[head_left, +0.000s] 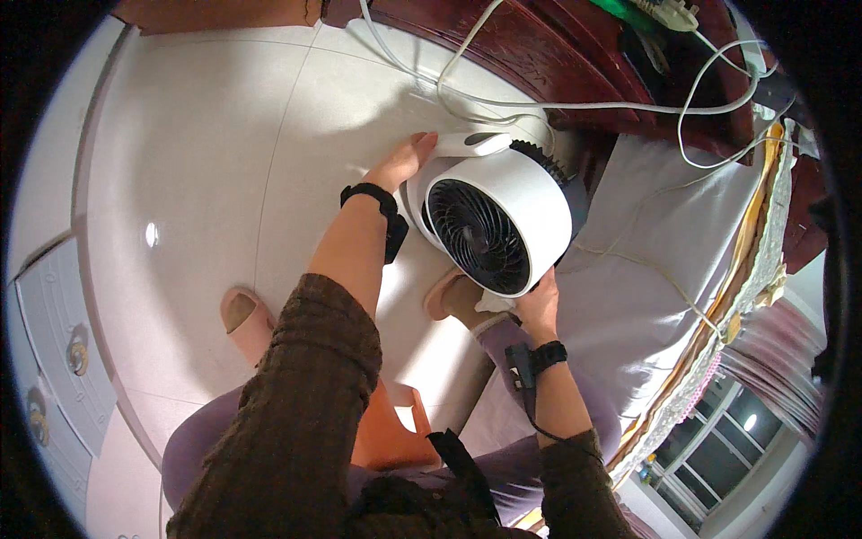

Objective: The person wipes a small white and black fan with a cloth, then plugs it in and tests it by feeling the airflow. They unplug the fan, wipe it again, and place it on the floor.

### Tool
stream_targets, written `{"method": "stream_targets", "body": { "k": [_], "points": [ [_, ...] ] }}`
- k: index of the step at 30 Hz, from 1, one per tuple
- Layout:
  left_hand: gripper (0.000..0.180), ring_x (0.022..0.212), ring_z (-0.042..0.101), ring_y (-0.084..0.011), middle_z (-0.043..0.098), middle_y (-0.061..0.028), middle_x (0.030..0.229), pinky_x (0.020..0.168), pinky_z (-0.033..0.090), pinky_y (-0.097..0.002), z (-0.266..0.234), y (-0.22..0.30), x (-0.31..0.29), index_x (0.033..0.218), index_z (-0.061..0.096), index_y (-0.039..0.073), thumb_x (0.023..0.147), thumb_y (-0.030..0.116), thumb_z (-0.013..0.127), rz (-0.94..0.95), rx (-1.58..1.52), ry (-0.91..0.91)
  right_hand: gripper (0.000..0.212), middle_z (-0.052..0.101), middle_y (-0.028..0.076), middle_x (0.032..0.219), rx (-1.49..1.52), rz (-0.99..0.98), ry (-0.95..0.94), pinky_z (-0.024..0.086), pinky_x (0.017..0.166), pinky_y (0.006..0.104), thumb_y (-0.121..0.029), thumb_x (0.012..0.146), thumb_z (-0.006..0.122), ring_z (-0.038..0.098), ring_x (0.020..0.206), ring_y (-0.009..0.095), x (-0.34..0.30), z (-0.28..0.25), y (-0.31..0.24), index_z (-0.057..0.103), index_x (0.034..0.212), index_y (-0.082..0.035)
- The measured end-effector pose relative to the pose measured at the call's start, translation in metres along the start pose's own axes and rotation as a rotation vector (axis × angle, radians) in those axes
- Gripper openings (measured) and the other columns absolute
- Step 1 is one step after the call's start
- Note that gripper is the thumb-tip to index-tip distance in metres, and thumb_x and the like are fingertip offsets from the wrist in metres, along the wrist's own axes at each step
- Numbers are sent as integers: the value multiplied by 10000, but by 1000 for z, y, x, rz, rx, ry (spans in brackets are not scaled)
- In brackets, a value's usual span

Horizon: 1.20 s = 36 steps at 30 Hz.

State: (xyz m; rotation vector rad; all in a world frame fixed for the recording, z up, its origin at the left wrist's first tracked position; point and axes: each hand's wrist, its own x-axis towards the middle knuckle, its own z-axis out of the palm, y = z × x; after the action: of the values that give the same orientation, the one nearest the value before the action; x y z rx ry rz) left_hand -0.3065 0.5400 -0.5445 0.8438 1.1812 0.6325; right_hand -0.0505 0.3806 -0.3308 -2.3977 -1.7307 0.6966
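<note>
Head view: white drum-shaped fan [492, 229] with black spiral grille, tilted between both hands, above pale tiled floor [197, 153] and beside bed draped in pale lavender sheet [651, 229]. Left hand [406, 160] curled closed round fan's white side bracket. Right hand [539, 310] against lower rim of housing; fingers partly hidden, cannot tell how far closed. Crumpled white cloth-like piece [494, 304] just beside it. Long white cable [620, 107] crosses beyond fan. Orange plastic stool [395, 445] below forearms.

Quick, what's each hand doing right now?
Left hand: holding the fan by its stand.
Right hand: against the fan, fingers mostly hidden; grip can't be told.
</note>
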Motion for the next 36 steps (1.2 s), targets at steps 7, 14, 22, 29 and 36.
{"method": "stream_targets", "body": {
  "k": [7,14,22,29,36],
  "points": [
    [1010,1445,395,-343,374,-227,1578,1186,297,-432,-28,51,-49,1539,386,20,878,780,460,-240,101,-32,620,697,201,1149,120,-81,-52,513,938,387,-286,770,844,672,1081,293,5,-4,-4,575,1240,17],
    [838,1203,611,-386,633,-260,1289,992,473,-445,-34,39,-82,1376,529,-52,895,631,603,-31,159,69,680,692,179,1207,120,-38,-96,497,975,369,-334,767,831,656,1131,262,23,-17,-4,582,1285,30],
    [711,1194,619,-397,632,-310,1261,1003,474,-433,-31,-1,-92,1378,494,-104,934,434,631,66,162,169,800,700,162,1153,323,52,-262,504,945,350,-376,667,888,654,1033,220,31,-34,-21,599,1257,81],
    [809,1330,522,-364,513,-282,1451,1101,402,-397,-34,-10,-107,1508,371,-70,947,455,626,78,57,208,654,714,160,1057,359,61,-217,520,895,340,-300,711,845,677,943,222,30,-37,-45,625,1196,80],
    [835,1279,533,-302,472,-214,1493,1050,439,-386,-46,-4,-112,1567,310,-5,954,425,678,-32,-84,127,675,724,166,1042,418,66,-236,547,849,330,-285,707,880,701,911,197,28,-40,-50,620,1195,102]
  ]
}}
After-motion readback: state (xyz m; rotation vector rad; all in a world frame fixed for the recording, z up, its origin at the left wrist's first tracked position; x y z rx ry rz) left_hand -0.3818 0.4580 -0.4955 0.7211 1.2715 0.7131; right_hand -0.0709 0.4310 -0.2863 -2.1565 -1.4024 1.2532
